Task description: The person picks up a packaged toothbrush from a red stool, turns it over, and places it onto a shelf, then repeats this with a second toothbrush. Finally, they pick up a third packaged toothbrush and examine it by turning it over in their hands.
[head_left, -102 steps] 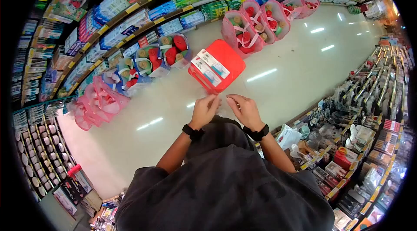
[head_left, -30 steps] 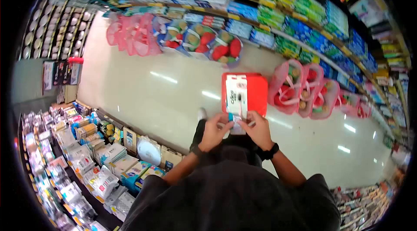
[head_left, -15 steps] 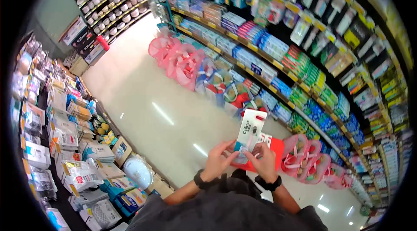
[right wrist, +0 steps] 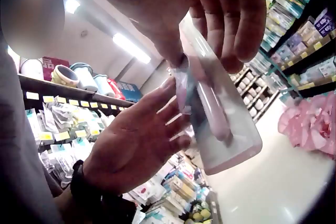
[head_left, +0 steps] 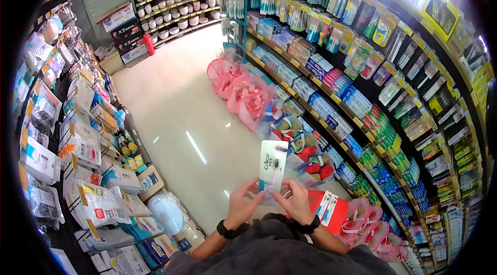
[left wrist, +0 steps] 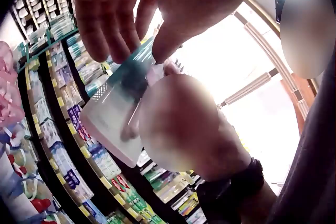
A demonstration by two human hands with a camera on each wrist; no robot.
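Packet-laden shelves flank our left; over pale floor, our left hand pinches the near end of a white-and-teal package, our right hand likewise; to the right, a red box and pink bags stand before boxed-goods shelves.

two grips, two black wristbands, one raised package, two packages atop one red box.

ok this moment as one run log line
left hand: grips carded package | right hand: grips same package | red container: two packs on top
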